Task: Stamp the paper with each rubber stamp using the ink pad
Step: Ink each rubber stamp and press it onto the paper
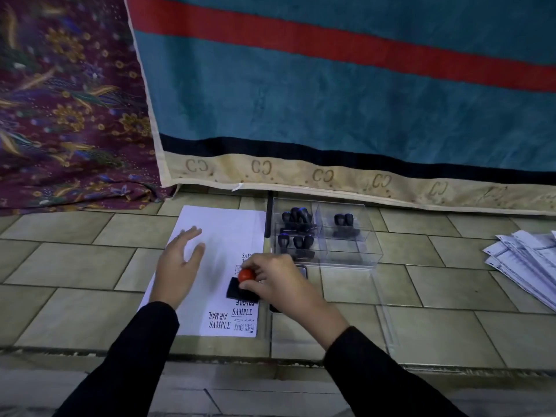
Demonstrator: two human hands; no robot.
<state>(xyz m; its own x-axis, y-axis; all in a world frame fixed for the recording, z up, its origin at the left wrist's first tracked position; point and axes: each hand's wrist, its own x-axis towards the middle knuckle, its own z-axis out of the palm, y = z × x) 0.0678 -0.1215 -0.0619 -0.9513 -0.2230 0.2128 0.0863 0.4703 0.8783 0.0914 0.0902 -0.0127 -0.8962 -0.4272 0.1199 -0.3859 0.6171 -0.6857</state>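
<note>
Tiled floor (75,266) | right fingers (250,285) pinch stamp (246,274) on paper (216,230) | left fingers (192,233) spread

- Your left hand (177,266) was smeared by motion over the paper (216,230); you could not tell whether it touched the sheet.
- Your right hand (279,281) covered part of the red-knobbed stamp (237,289), some printed words beside it and nearly all of the ink pad (304,272).
- The stack of printed sheets (523,263) ran off the right edge.
- The black-handled stamps (296,219) in the clear box (346,257) were too small to read.
</note>
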